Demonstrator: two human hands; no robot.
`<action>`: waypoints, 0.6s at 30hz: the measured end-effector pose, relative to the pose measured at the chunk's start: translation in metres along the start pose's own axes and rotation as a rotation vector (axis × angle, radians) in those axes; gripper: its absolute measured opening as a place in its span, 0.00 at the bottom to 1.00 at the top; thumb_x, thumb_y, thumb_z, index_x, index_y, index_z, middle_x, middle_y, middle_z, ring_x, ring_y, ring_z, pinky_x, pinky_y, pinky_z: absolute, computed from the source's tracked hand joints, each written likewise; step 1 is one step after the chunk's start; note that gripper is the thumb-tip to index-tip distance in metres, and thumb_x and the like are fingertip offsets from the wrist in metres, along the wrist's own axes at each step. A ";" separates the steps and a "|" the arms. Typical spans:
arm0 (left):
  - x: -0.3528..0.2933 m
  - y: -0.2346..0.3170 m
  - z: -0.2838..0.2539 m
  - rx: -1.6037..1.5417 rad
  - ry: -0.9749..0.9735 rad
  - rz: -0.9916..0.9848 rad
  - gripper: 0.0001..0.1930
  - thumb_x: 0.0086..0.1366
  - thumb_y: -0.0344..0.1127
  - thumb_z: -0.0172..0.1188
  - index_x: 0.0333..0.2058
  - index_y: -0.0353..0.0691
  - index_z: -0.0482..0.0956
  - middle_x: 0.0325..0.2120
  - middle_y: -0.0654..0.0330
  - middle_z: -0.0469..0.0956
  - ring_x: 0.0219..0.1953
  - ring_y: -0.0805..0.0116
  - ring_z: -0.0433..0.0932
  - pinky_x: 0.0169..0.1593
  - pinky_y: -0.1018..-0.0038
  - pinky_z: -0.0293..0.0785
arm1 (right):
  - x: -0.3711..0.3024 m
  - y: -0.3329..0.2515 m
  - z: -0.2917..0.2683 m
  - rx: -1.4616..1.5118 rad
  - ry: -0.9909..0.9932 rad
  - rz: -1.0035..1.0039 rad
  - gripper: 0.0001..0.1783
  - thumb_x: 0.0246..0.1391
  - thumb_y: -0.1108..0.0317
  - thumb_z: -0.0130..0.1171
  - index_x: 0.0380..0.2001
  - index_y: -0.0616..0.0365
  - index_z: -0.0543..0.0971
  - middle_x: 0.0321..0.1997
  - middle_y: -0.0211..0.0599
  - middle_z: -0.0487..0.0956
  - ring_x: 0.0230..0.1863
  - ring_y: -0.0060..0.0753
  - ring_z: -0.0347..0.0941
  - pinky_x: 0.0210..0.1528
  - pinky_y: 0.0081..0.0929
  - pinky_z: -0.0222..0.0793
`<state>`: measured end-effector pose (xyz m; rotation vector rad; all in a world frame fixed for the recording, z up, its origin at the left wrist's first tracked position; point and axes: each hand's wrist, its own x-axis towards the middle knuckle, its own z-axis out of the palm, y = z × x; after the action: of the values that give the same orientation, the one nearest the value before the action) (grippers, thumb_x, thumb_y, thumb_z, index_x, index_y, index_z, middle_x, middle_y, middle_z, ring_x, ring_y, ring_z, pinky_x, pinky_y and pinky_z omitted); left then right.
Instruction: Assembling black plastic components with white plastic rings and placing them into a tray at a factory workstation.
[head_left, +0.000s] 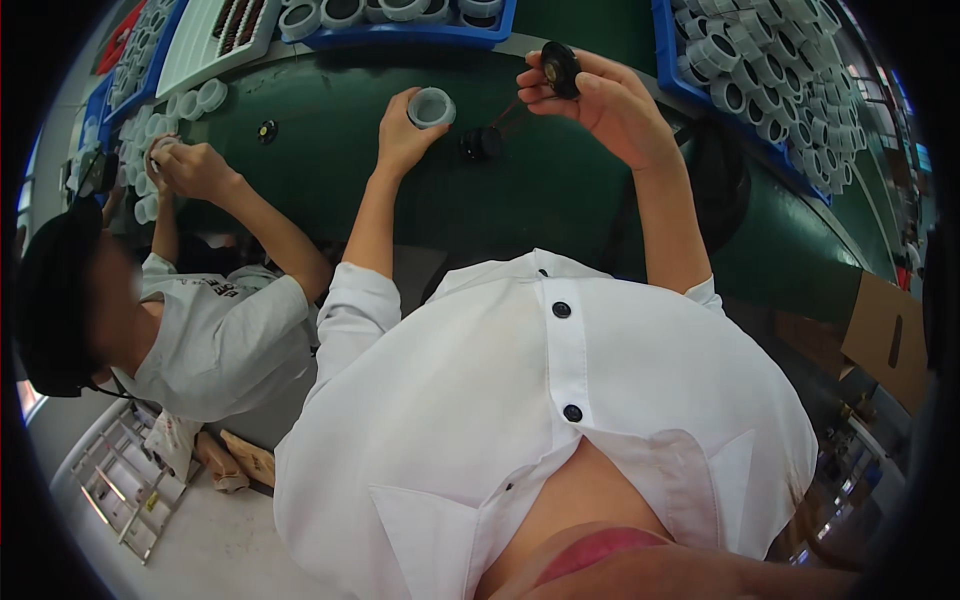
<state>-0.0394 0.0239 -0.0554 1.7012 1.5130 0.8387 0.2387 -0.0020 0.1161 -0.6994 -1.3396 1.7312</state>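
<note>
My left hand point(403, 138) is closed round a translucent white plastic cup point(431, 106), its open mouth facing up. Raised to the right, my right hand point(625, 108) pinches a round black speaker-like part point(560, 70) with a gold-coloured centre between thumb and fingers. Thin reddish wires point(511, 114) hang from near that hand toward a black round piece point(481, 144), which lies on the green table between my hands. The cup and the speaker-like part are apart. Some fingers of my left hand are hidden behind the cup.
A blue tray point(400, 38) of white cups stands at the far edge. Another blue tray point(745, 135), heaped with cups, is at right. A co-worker's hands point(190, 165) handle something beside loose cups point(210, 95). A small black disc point(267, 131) lies on the green table point(330, 110).
</note>
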 end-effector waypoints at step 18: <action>-0.024 0.149 -0.008 0.002 0.170 0.387 0.33 0.44 0.36 0.78 0.48 0.36 0.72 0.44 0.54 0.75 0.45 0.58 0.78 0.48 0.68 0.75 | -0.011 -0.019 -0.022 0.239 0.084 -0.040 0.32 0.55 0.60 0.63 0.55 0.72 0.69 0.50 0.54 0.77 0.49 0.45 0.77 0.54 0.39 0.74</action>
<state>0.0315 -0.0103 0.0738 2.0008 1.3064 1.2070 0.2674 0.0020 0.1271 -0.5977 -1.0610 1.7736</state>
